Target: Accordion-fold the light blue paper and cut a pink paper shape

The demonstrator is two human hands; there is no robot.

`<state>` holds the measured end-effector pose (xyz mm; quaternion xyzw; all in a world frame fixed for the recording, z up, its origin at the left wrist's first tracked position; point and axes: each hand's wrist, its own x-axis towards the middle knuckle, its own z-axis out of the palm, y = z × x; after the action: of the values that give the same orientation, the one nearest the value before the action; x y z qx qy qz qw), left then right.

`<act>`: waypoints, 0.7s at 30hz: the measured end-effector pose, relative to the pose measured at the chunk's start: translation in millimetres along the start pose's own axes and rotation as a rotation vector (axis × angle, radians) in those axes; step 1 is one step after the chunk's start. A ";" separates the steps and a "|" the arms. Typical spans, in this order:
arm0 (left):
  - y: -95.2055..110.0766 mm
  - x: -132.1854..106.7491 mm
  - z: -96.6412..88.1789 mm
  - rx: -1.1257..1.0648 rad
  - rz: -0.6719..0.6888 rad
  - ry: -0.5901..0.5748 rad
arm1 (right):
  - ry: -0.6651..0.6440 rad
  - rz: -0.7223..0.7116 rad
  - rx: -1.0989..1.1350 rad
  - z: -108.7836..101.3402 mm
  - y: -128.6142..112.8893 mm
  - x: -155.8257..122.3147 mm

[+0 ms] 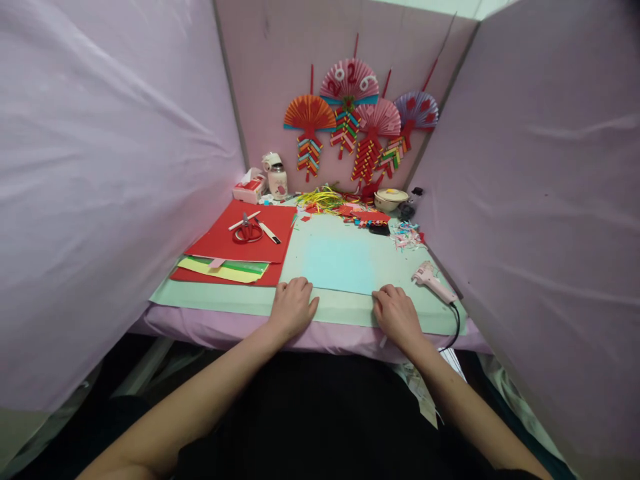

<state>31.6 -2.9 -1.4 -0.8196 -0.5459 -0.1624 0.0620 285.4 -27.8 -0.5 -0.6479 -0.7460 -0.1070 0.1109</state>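
Note:
A light blue sheet of paper (341, 261) lies flat on the pale green table cover. My left hand (293, 305) is at its near left corner, fingers curled down at the edge and thumb lying to the right. At the near right corner, my right hand (396, 312) has its fingers bent onto the paper's edge. The undersides of both hands' fingers are hidden. Left of the sheet is a stack of red paper (220, 233), with red-handled scissors (247, 231), a white pen (244, 221) and a white utility knife (268, 231) on top.
A pink glue gun (434, 283) with a black cord lies at the right. Behind the sheet are yellow strips (325, 199), paper scraps (406, 235) and a lidded bowl (390, 199). A tissue box (250, 188) and a bottle (277, 181) stand back left. Fan decorations (367, 120) hang behind.

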 end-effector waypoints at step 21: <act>22.4 16.2 16.5 -0.113 0.211 0.018 | -0.045 -0.311 0.296 24.3 -54.0 7.8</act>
<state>61.1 7.0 -9.8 -0.8731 -0.4462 -0.1929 0.0373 230.2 -20.5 -22.1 -0.5037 -0.8469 0.0022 0.1705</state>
